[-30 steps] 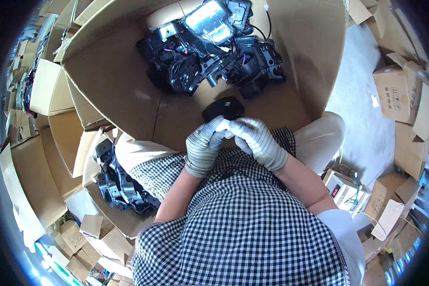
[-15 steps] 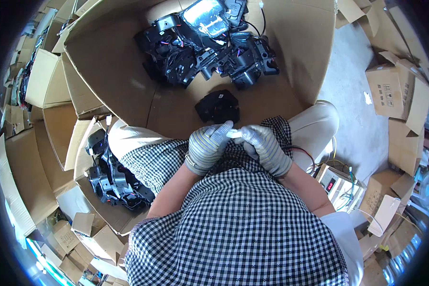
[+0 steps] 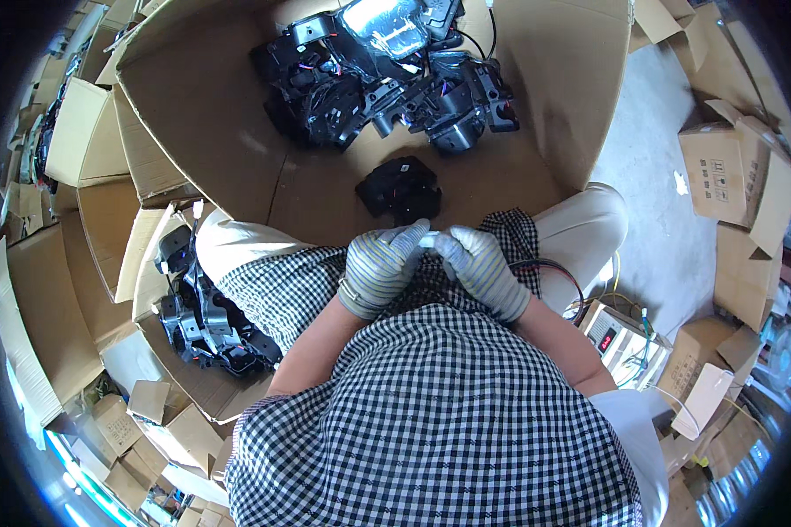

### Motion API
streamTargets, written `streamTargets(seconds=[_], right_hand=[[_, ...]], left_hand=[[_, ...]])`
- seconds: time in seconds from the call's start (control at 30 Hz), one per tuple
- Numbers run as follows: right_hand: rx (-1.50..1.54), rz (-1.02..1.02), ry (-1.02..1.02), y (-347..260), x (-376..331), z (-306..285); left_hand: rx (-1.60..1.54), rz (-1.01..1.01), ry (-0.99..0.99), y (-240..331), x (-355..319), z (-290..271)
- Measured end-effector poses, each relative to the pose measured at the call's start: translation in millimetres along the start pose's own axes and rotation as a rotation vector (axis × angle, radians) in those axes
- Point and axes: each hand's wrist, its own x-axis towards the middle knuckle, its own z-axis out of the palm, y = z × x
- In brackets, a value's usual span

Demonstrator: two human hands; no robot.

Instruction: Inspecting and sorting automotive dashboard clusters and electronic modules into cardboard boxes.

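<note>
Both of my hands wear grey striped gloves and meet in front of my lap. My left hand (image 3: 380,266) is closed, thumb and fingers pinching one end of a small white plug (image 3: 428,239). From the other side my right hand (image 3: 483,268) pinches the same plug; the fingers hide most of it. Just beyond the fingertips, a black plastic housing (image 3: 400,189) lies at the near side of a large cardboard box (image 3: 316,189). Dark and red wires (image 3: 558,268) run past my right wrist.
Several black housings with wires (image 3: 395,97) are heaped at the box's far side. More black parts (image 3: 211,325) fill a smaller box at left. A white instrument with a red display (image 3: 620,344) stands at right. Cartons (image 3: 721,176) line the right side of the grey floor (image 3: 646,158).
My hands have drawn slightly closer together around the white plug, and less of it shows. The view has shifted a little; the housings stay in place.
</note>
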Motion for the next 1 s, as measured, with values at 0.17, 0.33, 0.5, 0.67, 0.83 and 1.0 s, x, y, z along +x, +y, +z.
streamTargets(seconds=[0.17,0.33,0.5,0.67,0.83,1.0], right_hand=[[-0.08,-0.077,-0.467,12.1,5.1,-15.5],[-0.275,0.035,-0.69,-17.9,11.1,-0.3],[-0.474,-0.233,-0.719,-7.7,15.2,25.9],[-0.502,-0.075,-0.659,-20.7,15.6,17.7],[-0.448,-0.096,-0.674,-53.2,16.9,30.7],[-0.398,-0.258,-0.709,-88.5,23.9,70.2]], left_hand=[[-0.564,0.064,-0.257,-32.9,-17.4,-9.5],[-0.316,-0.21,-0.316,-55.4,19.0,34.5],[0.327,-0.318,-0.352,-103.2,6.1,188.6],[0.157,-0.489,-0.103,-103.4,19.2,127.4],[-1.581,-0.384,0.602,-98.3,-29.9,-2.9],[-1.806,-0.081,0.972,-69.8,-88.2,-110.4]])
